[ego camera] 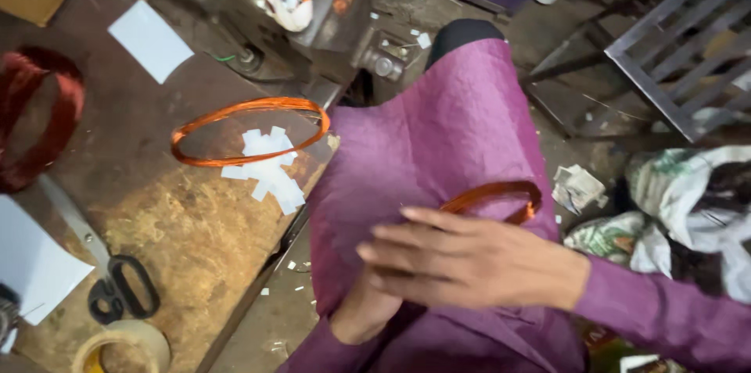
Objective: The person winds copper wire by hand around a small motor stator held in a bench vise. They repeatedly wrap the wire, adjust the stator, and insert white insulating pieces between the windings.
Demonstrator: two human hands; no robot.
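Seated at a worn brown desk (180,224), purple-clad lap (438,154) filling the middle of the view. Right hand (469,260) reaching in from four o'clock, flat and palm down, fingers (407,252) stretched out toward nine o'clock, slack and gripping nothing. Left hand (364,310) tucked beneath it at about six o'clock, mostly covered by the right; cannot tell whether closed or loose.

Small copper wire coil (508,191) lying on the lap just beyond the right hand, toward one o'clock of the knuckles. Near edge of the loop hidden behind the back of the hand, far arc showing above it. Fingertips pointing away from the coil, well to its left; contact between hand and wire not discernible.

Larger copper wire coil (249,130) lying flat on the desk at ten o'clock of the hands, well apart from them, ringing part of a heap of white paper strips (270,170). Dark red wire bundle (35,119) at the far left edge. Black-handled scissors (106,271) at eight o'clock, blades pointing up-left, beside a white paper sheet (31,263). Roll of tape (125,346) at the bottom edge, just below the scissors. Another white card (150,41) at eleven o'clock. Grey metal machine (305,13) at twelve o'clock, metal frame (680,52) at two o'clock, patterned cloth (680,201) at three o'clock.
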